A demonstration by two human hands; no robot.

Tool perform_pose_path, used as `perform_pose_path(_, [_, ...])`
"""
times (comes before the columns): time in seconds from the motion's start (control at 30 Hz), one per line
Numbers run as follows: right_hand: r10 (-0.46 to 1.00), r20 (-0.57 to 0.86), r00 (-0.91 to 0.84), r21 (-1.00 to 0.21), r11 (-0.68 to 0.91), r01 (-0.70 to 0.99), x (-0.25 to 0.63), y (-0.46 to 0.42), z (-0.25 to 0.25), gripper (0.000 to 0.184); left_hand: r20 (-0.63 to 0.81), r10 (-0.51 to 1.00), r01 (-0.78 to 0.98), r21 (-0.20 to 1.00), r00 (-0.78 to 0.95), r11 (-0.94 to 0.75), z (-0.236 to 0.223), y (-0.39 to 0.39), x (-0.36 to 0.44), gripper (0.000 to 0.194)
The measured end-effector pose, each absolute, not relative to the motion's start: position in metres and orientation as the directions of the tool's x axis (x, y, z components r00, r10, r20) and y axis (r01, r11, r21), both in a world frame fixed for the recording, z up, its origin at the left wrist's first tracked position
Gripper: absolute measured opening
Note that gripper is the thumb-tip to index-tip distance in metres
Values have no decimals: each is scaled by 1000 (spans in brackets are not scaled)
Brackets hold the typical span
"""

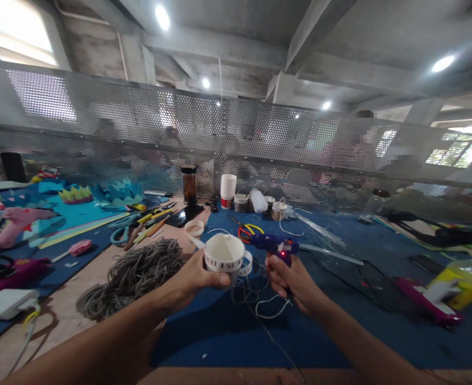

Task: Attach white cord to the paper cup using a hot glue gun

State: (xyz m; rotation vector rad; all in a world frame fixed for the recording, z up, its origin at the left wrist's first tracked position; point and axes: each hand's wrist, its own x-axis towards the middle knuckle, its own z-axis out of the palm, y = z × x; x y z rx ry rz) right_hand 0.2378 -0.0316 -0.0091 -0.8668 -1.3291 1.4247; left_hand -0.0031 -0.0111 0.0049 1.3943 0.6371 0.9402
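Observation:
My left hand is wrapped round a paper cup, its white inside facing up toward me. A white ribbon printed with dark letters runs round the cup, and a loop of it hangs off the right side. In my right hand is a blue hot glue gun with a red light lit on its body. Its nozzle points left at the cup, close to the rim. A clear glue stick sticks out of the gun's back. Thin grey cord trails below the cup.
A heap of grey cord lies left of the cup. Behind are red-and-yellow pliers, stacked paper cups, a brown jar and a phone. Scissors lie left, a pink glue gun farther left. A perforated metal screen stands behind.

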Motion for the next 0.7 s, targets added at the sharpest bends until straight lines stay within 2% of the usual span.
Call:
perform_pose_path(0.23, [941, 103, -323, -986, 54, -156, 240, -31, -14, 34, 165, 844, -190, 979, 510, -76, 5, -12, -2, 68])
perform_pose_path(0.5, [948, 97, -302, -979, 37, -199, 238, -31, -14, 36, 175, 846, -169, 980, 503, -102, 2, -11, -4, 64])
perform_pose_path(0.7, [950, 99, -297, -988, 58, -146, 239, -29, -16, 35, 173, 842, -159, 982, 511, -106, 2, -12, -4, 65])
